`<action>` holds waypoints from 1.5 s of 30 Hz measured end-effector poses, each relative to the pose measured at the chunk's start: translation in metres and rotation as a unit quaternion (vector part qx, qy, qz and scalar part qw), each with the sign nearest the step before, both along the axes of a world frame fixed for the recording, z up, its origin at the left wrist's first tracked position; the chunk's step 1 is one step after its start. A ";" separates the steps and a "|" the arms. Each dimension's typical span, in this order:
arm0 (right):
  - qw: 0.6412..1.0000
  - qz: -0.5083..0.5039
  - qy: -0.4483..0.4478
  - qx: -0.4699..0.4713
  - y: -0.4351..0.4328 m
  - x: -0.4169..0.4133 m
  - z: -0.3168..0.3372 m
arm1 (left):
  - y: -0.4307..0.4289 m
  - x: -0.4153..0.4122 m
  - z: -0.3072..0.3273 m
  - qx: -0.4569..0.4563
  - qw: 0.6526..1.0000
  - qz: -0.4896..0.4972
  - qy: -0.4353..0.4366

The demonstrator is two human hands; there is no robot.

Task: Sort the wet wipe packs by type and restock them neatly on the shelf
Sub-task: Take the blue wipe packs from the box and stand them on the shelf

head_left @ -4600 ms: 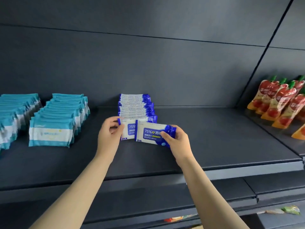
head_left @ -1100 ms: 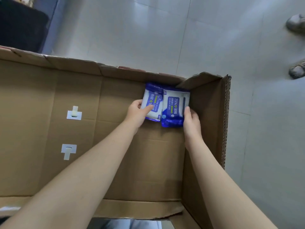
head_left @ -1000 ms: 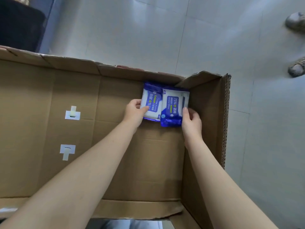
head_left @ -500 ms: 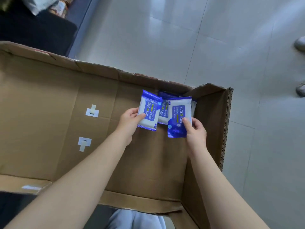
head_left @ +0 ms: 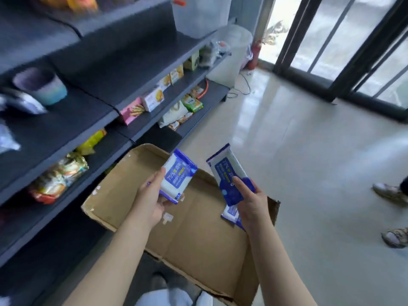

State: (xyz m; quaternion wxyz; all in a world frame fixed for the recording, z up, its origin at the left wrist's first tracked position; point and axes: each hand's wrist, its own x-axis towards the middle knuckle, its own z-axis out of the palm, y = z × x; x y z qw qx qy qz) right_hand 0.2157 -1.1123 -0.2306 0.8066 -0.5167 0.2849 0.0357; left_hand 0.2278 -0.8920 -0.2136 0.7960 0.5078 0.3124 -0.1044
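Since half a second ago both hands have come up out of the cardboard box (head_left: 198,239), view swung up from box bottom to the aisle. Left hand (head_left: 150,202) grips one alcohol wipe pack (head_left: 177,175) by its lower end, thumb along the side, label facing up. Right hand (head_left: 251,202) pinches a second pack (head_left: 227,173), thumb on top, tilted over the box's right wall. Same blue-and-white type, so likely one pick done and the carry to the shelf next. A third pack (head_left: 230,214) lies in the box against the right wall, just under the right hand, so at least one more trip looks needed. Shelving (head_left: 136,80) runs along the left, its front edges near the box's left flap; the wipe row is not in view. Floor (head_left: 309,151) to the right is open room; a bystander's shoes (head_left: 390,193) sit well apart at the right edge.
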 end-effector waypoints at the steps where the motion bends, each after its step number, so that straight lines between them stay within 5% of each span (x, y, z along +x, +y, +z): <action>1: 1.000 0.013 -0.019 0.008 0.010 0.003 0.020 | 0.012 -0.007 0.021 0.002 1.000 0.023 -0.012; 8: 0.983 0.124 -0.131 0.038 0.107 0.030 0.134 | 0.116 -0.048 0.126 0.028 0.984 0.146 -0.103; 14: 0.956 0.211 -0.200 -0.026 0.226 0.030 0.187 | 0.223 -0.086 0.181 0.080 0.966 0.194 -0.150; 27: 0.918 0.328 -0.219 0.040 0.480 -0.011 0.225 | 0.459 -0.163 0.214 0.200 0.931 0.233 -0.196; 34: 0.896 0.366 -0.251 -0.014 0.577 0.003 0.226 | 0.548 -0.153 0.205 0.256 0.909 0.271 -0.186; 40: 0.892 0.357 -0.269 -0.068 0.616 0.055 0.217 | 0.593 -0.110 0.186 0.445 0.842 0.258 -0.164; 45: 0.874 0.395 -0.263 -0.102 0.639 0.097 0.204 | 0.620 -0.081 0.168 0.511 0.788 0.308 -0.151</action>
